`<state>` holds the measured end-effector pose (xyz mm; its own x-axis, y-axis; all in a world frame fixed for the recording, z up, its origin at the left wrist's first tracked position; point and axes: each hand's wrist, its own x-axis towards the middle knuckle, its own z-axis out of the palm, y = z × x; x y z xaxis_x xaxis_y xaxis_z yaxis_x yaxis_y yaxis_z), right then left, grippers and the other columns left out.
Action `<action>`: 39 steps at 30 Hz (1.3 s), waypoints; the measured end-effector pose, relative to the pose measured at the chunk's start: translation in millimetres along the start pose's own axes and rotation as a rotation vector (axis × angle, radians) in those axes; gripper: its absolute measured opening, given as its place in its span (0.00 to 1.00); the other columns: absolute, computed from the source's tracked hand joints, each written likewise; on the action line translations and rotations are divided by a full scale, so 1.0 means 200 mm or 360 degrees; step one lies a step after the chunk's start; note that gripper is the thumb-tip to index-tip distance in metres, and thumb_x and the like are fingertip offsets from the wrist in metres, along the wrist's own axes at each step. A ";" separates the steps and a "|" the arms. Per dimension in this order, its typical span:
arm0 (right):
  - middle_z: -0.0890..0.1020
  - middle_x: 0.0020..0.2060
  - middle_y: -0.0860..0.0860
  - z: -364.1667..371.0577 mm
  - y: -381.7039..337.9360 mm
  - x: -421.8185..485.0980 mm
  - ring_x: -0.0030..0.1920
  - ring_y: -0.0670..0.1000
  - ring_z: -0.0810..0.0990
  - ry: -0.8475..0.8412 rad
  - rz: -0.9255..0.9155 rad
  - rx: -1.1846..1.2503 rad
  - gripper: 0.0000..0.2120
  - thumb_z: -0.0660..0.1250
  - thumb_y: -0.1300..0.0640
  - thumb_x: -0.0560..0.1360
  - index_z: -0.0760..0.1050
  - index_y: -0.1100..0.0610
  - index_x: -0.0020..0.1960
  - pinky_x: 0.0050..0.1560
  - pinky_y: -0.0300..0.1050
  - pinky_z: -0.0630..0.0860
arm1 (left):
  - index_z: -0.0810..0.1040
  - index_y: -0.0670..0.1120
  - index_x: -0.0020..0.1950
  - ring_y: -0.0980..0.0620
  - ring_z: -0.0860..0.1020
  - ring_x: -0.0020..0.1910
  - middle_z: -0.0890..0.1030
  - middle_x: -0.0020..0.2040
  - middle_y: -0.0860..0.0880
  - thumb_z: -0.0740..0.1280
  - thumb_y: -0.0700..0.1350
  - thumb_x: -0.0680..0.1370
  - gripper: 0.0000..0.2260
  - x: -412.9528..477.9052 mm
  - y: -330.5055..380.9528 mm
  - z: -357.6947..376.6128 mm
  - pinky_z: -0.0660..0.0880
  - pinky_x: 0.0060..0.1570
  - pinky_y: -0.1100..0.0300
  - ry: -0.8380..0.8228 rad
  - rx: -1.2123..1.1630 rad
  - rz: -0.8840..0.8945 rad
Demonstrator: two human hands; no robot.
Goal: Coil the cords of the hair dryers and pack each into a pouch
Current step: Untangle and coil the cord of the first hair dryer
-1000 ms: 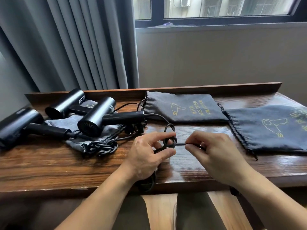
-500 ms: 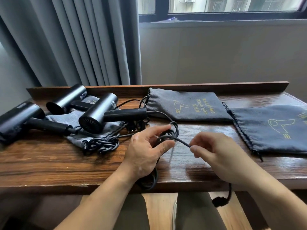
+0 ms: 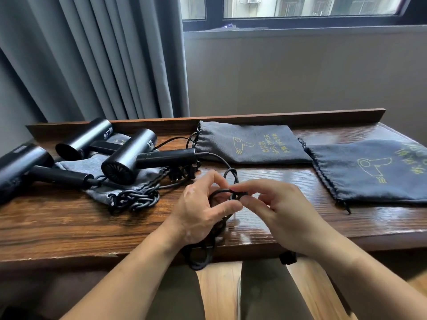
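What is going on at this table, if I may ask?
A person is looping a hair dryer's black cord into a chain: the left hand holds the loops, the right hand pinches one loop. The dryer lies on the table beside two others and an already chained cord. Two grey pouches lie flat.

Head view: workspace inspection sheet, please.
Surface: glossy wooden table with a raised back edge.
Job's things: three black dryers at left: left dryer, back dryer, middle dryer. Middle pouch and right pouch lie flat; a third pouch lies under the dryers.
Clutter: nothing seen.
Grippers: left hand and right hand both pinch the middle dryer's cord.
Cables: the cord is chained in loops and hangs over the front edge. A second cord lies chained by the third pouch. A plug lies near the middle dryer's handle.
Surroundings: grey curtain, window, plain wall.
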<state>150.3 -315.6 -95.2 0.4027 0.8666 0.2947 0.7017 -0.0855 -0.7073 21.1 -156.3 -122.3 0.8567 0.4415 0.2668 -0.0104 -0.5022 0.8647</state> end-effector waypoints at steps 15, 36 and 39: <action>0.80 0.29 0.51 -0.09 -0.03 -0.05 0.27 0.48 0.71 -0.0380 0.0314 0.0257 0.07 0.63 0.50 0.82 0.70 0.49 0.46 0.30 0.40 0.67 | 0.79 0.48 0.47 0.49 0.78 0.33 0.80 0.35 0.46 0.66 0.46 0.82 0.06 0.00 0.11 0.00 0.77 0.38 0.53 0.0332 -0.0497 -0.0132; 0.81 0.32 0.54 -0.23 -0.18 -0.15 0.27 0.52 0.75 -0.0506 0.0600 0.0618 0.04 0.63 0.51 0.82 0.71 0.52 0.52 0.26 0.42 0.68 | 0.80 0.53 0.45 0.59 0.71 0.32 0.75 0.31 0.60 0.63 0.48 0.82 0.08 0.04 0.20 -0.07 0.69 0.38 0.59 0.0043 0.0087 0.0063; 0.83 0.33 0.54 -0.28 -0.18 -0.10 0.32 0.51 0.75 -0.0461 0.0451 0.0475 0.04 0.63 0.52 0.82 0.72 0.52 0.53 0.35 0.47 0.73 | 0.81 0.48 0.47 0.52 0.68 0.28 0.70 0.26 0.53 0.61 0.45 0.84 0.10 0.05 0.23 -0.08 0.69 0.36 0.49 0.0299 -0.0333 -0.0252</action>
<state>150.2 -357.5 -38.8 0.3440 0.9340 -0.0962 0.3725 -0.2298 -0.8991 20.4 -163.4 -73.4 0.7459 0.6415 0.1790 -0.0072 -0.2610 0.9653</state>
